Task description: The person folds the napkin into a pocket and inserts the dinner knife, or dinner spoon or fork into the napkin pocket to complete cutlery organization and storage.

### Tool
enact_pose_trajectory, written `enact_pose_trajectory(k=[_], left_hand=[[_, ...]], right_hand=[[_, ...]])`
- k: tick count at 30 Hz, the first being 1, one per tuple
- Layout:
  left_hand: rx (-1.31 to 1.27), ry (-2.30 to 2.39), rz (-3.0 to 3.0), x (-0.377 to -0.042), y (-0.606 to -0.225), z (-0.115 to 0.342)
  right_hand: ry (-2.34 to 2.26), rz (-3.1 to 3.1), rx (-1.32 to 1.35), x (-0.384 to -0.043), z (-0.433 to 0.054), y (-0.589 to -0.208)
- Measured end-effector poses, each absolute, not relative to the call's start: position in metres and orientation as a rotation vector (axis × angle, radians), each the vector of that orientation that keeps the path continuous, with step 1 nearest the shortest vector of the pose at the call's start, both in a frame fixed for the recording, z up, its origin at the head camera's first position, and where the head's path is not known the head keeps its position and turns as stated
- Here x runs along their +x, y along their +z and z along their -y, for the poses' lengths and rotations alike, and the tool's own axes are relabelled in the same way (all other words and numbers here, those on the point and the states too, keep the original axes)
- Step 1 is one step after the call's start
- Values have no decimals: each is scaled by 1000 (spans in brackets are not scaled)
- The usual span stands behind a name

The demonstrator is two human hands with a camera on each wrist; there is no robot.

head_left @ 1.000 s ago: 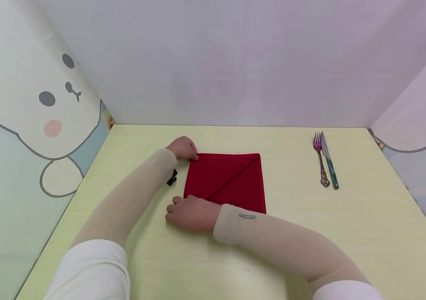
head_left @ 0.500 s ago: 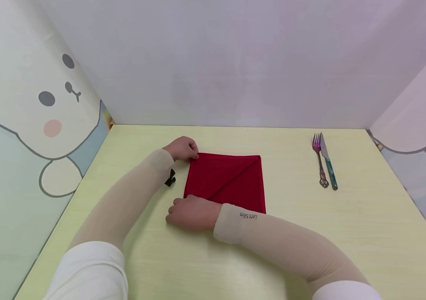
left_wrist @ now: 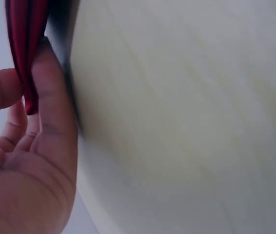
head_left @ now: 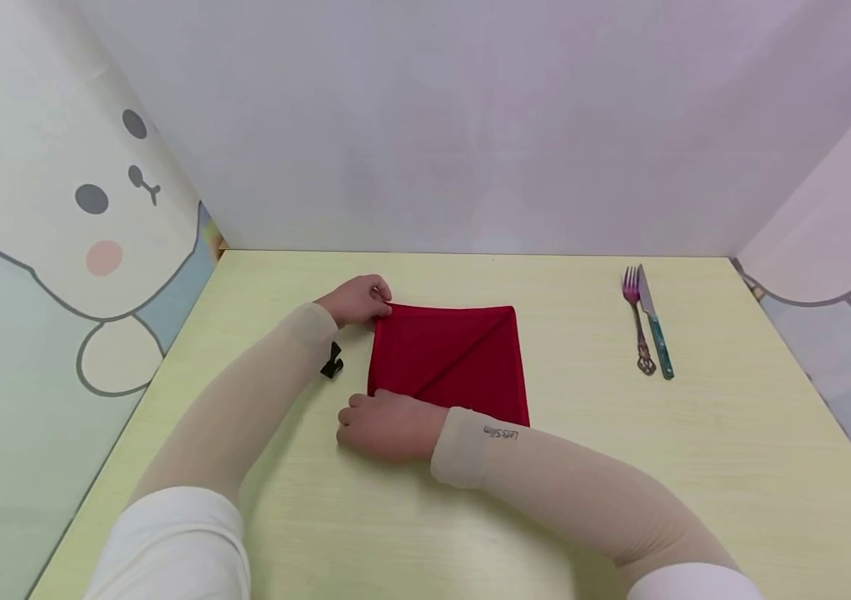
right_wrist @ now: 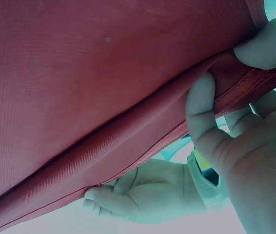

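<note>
A red cloth napkin, folded into a square with a diagonal fold line, lies in the middle of the table in the head view. At its far left corner my left hand pinches the cloth between thumb and fingers. In the left wrist view the layered red edge sits between them. My right hand holds the near left corner, its wrist crossing the napkin's front edge. The right wrist view shows its thumb and index finger on the cloth. The edge between both hands looks raised there.
A small black bow-shaped item lies beside my left forearm, partly covered by it. At the right, a fork and a knife with a teal handle lie side by side. A pale curtain stands behind the table.
My left hand has shifted slightly to the left with the napkin's far corner, and more of the black item shows. My right hand has moved very slightly to the right, still holding its corner.
</note>
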State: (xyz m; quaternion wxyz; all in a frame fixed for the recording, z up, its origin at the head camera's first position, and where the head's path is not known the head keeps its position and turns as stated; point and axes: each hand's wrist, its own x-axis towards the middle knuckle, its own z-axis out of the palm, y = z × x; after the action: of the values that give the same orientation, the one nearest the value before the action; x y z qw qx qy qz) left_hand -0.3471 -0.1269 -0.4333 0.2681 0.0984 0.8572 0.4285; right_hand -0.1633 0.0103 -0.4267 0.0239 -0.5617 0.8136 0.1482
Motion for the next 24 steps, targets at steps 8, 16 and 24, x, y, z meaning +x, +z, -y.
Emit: enact_pose_trajectory(k=[8,16,24], left_hand=[[325,1229,-2251,-341,-434,131],[328,1248,-2225,-337,-432,138],[348,1165,-2277,-336,-421,145]], right_hand=[[416,-2512,-1736,-164,-14,-423],[307,-2512,-1709,-162,-20,-418],[141,-2547,-1735,-160,-34,-408]])
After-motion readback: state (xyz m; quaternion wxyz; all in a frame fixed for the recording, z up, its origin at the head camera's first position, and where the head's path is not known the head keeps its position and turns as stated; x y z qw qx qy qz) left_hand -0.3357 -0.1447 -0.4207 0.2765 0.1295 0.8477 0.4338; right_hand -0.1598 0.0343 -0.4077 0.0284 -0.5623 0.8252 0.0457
